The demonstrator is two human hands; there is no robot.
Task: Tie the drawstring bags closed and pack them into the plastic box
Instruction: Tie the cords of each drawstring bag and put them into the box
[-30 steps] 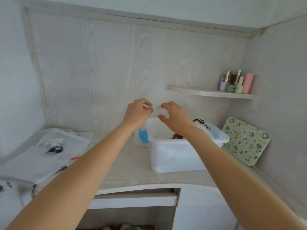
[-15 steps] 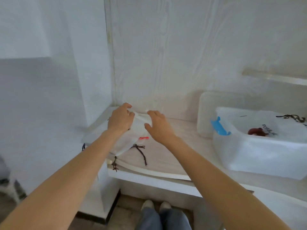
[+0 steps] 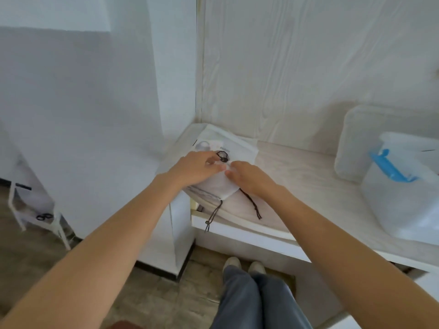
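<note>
Drawstring bags [image 3: 221,186] stacked; plastic box [image 3: 403,195] and lid [image 3: 356,138] well right.

We see both hands, left [image 3: 194,168] and right [image 3: 251,179], crowded on the bags [image 3: 222,186] at the desk's [image 3: 297,186] left end, hemmed by the back panel [image 3: 297,74] behind and the white wall [image 3: 166,91] to the left. To the right, bare desktop lies open as far as the box [image 3: 401,205] and the lid [image 3: 351,143] propped against the panel. Dark cords [image 3: 253,205] trail over the front edge.
</note>
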